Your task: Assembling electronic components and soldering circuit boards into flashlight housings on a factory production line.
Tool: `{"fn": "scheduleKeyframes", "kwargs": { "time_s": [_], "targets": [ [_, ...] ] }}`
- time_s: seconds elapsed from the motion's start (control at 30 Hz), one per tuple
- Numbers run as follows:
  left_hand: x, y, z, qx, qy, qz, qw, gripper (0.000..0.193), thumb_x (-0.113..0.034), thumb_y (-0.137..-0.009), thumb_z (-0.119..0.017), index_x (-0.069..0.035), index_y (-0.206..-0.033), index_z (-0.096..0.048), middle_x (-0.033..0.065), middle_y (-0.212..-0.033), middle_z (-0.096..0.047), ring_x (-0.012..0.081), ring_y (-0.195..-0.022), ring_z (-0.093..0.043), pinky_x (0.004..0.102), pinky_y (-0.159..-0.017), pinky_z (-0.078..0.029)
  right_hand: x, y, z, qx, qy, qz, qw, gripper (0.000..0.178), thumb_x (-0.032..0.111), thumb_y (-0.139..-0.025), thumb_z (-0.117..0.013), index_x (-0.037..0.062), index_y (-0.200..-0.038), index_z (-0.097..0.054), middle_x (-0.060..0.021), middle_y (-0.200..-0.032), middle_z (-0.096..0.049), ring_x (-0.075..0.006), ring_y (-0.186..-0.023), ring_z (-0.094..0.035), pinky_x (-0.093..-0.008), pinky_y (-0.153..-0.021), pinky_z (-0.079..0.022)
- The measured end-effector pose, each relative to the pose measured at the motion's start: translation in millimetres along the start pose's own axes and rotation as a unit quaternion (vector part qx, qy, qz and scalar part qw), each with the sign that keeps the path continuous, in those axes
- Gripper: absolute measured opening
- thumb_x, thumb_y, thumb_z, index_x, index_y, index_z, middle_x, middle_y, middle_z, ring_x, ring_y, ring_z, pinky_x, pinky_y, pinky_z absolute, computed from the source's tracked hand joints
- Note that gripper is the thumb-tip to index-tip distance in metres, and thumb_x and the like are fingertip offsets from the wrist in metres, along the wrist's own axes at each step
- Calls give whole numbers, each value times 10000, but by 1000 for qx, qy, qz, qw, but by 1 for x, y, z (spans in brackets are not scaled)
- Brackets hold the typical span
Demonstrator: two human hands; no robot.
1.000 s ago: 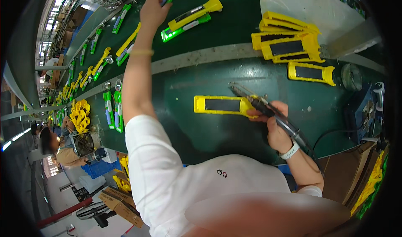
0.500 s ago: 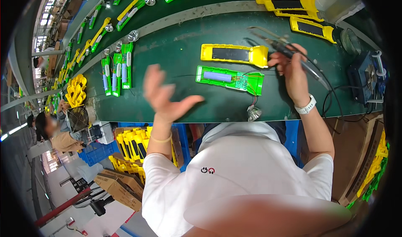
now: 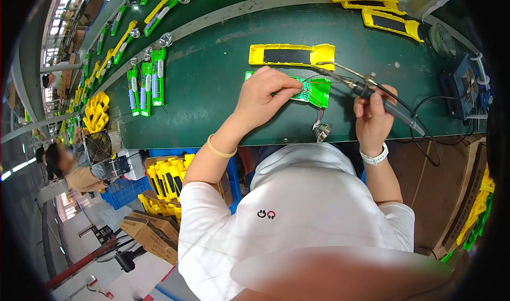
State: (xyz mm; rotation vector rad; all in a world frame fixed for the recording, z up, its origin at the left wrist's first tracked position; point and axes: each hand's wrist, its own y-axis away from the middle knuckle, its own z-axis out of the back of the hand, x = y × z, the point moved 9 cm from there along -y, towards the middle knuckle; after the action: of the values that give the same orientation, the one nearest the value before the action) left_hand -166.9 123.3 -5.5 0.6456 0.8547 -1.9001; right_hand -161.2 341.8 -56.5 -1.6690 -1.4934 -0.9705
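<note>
Pinching down with my left hand [image 3: 264, 92], I have the fingers pressed together on the wires and edge of the green board [image 3: 313, 91], which lies flat on the green bench [image 3: 212, 88] just in front of a yellow shell [image 3: 292, 55]. My right hand [image 3: 373, 121] is wrapped tight around the soldering iron [image 3: 366, 91], fist closed on the handle, with the tip reaching left over the board's right end; I cannot tell whether it touches. I judge this to be the soldering step, with a wire being steadied at a joint. The next move calls for a steady tip on the pad and the left fingers kept off the hot end. A small silver reflector [image 3: 322, 131] sits at the bench edge, tied to the board by thin wires. More yellow shells [image 3: 390, 23] lie farther back, and green halves [image 3: 143, 83] stand to the left.
</note>
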Motion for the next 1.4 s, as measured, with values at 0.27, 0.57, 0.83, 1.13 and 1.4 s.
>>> {"fn": "scheduleKeyframes", "kwargs": {
  "time_s": [0.27,0.57,0.83,1.13,1.4],
  "targets": [
    [-8,1,-6,24,-84,-34,996,131,-30,-726,-684,-58,-838,-623,82,-873,-509,223,-781,-524,303,-656,-457,1,8,-6,35,86,-15,996,254,67,-852,-594,54,-973,-370,-39,-758,-495,-66,-532,-466,-197,-461,-395],
    [-6,3,-8,-28,-119,-46,991,148,-2,-727,-684,-34,-826,-579,94,-853,-498,221,-750,-520,296,-629,-452,-5,10,-7,70,146,-11,987,257,76,-841,-621,44,-947,-389,-14,-741,-506,-33,-577,-440,-178,-497,-367],
    [-8,1,-9,-22,-129,-44,990,160,-7,-716,-687,-34,-827,-574,92,-853,-501,223,-747,-522,299,-609,-456,-13,10,-10,88,149,-37,984,259,76,-840,-624,42,-952,-394,-4,-758,-485,-26,-601,-421,-177,-512,-357],
    [-12,-2,-10,7,-138,-34,990,145,-32,-736,-672,-27,-828,-560,123,-907,-487,275,-770,-536,344,-643,-466,1,7,-8,60,93,-17,994,250,123,-862,-589,55,-978,-378,-42,-785,-487,-84,-549,-452,-220,-490,-398],
    [-28,3,31,-16,-286,-25,958,319,-86,-668,-712,-41,-949,-569,125,-975,-527,304,-905,-507,368,-745,-438,4,5,-1,48,85,-16,995,253,96,-866,-579,52,-992,-364,-50,-772,-504,-92,-557,-483,-220,-499,-411]
  ]
}}
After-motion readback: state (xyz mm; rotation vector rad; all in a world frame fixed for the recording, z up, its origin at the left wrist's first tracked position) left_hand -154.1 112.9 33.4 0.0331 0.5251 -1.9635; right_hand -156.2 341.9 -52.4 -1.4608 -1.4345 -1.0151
